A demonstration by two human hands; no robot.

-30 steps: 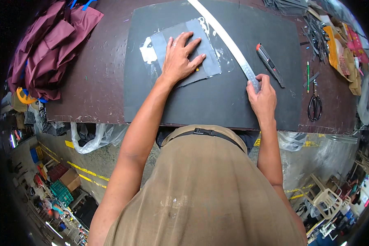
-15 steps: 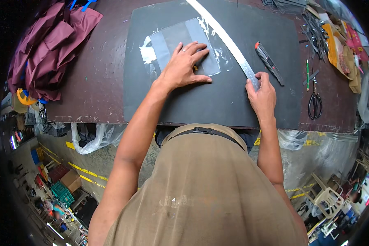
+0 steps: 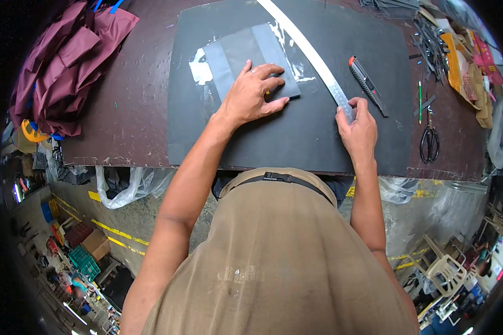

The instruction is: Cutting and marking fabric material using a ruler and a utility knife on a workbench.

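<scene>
Left hand (image 3: 255, 92) lies flat, fingers spread, palm down on a small grey rectangular sheet (image 3: 246, 56); fingertips reach its near right corner; the sheet lies on a large black cutting mat (image 3: 313, 128) covering the dark brown workbench (image 3: 137, 106); clear film scraps (image 3: 200, 70) sit just beside the sheet's left edge. Right hand (image 3: 359, 129) grips the near end of a long steel ruler (image 3: 310, 53), thumb and fingers closed around it, though exactly how the fingertips sit is hard to tell at this angle; the ruler runs diagonally up the mat, passing just right of the sheet. A utility knife (image 3: 368, 84) lies on the mat near the right hand, apart from it; scissors (image 3: 429, 139) and a green pen (image 3: 420, 100) farther right; maroon fabric (image 3: 67, 67) heaped at the bench's left end.
</scene>
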